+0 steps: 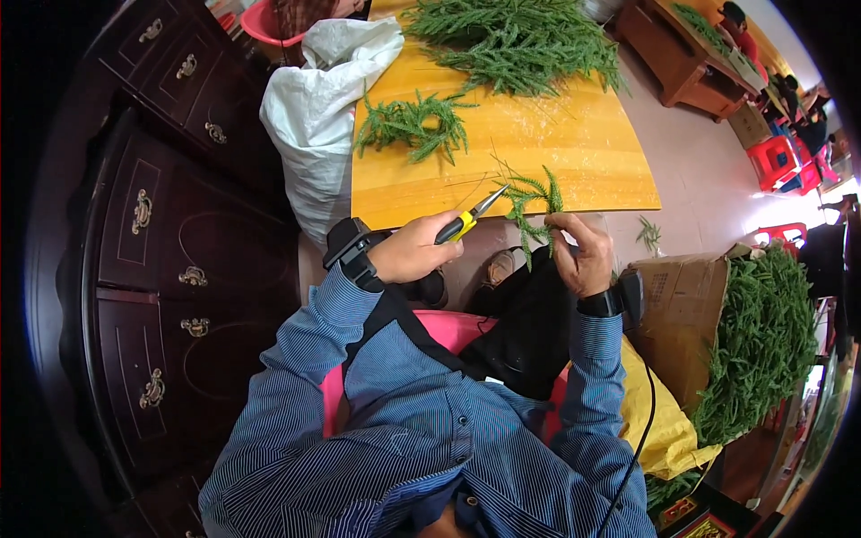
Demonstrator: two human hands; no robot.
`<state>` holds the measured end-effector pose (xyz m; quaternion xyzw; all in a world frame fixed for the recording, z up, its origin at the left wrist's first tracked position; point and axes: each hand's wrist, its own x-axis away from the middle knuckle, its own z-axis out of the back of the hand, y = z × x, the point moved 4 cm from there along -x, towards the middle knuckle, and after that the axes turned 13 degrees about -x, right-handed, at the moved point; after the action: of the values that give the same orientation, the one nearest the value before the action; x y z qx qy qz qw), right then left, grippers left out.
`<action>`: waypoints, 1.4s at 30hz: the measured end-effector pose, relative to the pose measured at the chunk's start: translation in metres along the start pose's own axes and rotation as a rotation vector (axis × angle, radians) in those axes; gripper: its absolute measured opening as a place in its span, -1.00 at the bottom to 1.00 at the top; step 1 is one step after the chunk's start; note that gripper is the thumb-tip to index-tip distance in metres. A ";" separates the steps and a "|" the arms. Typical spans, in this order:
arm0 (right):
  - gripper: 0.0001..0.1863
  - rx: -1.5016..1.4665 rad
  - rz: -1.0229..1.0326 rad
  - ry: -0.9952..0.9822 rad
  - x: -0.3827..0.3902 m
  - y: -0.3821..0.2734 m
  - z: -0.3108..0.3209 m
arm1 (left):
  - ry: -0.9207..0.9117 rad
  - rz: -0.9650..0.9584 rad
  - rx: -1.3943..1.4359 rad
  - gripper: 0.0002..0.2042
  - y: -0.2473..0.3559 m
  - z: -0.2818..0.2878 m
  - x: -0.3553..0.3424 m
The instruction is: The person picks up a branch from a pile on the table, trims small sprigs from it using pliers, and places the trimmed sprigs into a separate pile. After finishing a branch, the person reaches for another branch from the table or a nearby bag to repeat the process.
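My left hand [415, 253] is closed round needle-nose pliers [469, 218] with yellow and black handles. Their metal tips point up and right, right by a branching green artificial pine sprig [529, 199] and thin wires; I cannot make out whether they grip one. Fingers of my right hand [581, 255] pinch the sprig at its right side, in front of the near edge of the yellow wooden table [592, 152]. On the table, to the left, lies a ring-shaped bunch of joined sprigs [414, 125]. A large heap of green sprigs [520, 40] covers its far part.
A white woven sack [318, 108] stands against the table's left side, beside a dark wooden cabinet [152, 224]. To my right are a cardboard box [677, 305], a mass of green sprigs [758, 332] and a yellow bag [655, 412]. People and red stools [776, 161] show farther back.
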<state>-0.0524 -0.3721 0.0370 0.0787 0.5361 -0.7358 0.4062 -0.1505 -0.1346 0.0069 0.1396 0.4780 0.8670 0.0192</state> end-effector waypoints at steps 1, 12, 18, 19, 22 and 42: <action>-0.83 0.007 0.002 -0.009 0.000 0.000 0.001 | 0.028 -0.015 -0.047 -0.70 0.002 0.001 0.001; -0.57 -1.207 -0.658 0.389 0.022 0.044 -0.017 | 0.282 -0.069 -0.137 -0.62 0.006 -0.004 0.006; -0.60 -1.550 -0.913 0.179 0.027 0.028 -0.054 | 0.426 -0.150 -0.242 -0.56 0.012 -0.016 0.004; -0.64 -1.496 -0.920 0.217 0.026 0.030 -0.054 | 0.422 -0.169 -0.248 -0.55 0.014 -0.021 0.005; -0.73 -1.388 -0.935 0.296 0.027 0.036 -0.052 | 0.409 -0.207 -0.259 -0.55 0.017 -0.029 0.005; -0.79 -1.009 -0.857 0.321 0.025 0.024 -0.046 | 0.113 -0.081 -0.147 -0.51 0.025 -0.031 -0.014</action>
<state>-0.0672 -0.3476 -0.0127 -0.2313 0.8511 -0.4710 -0.0185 -0.1427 -0.1763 0.0094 0.0693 0.4189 0.9046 0.0373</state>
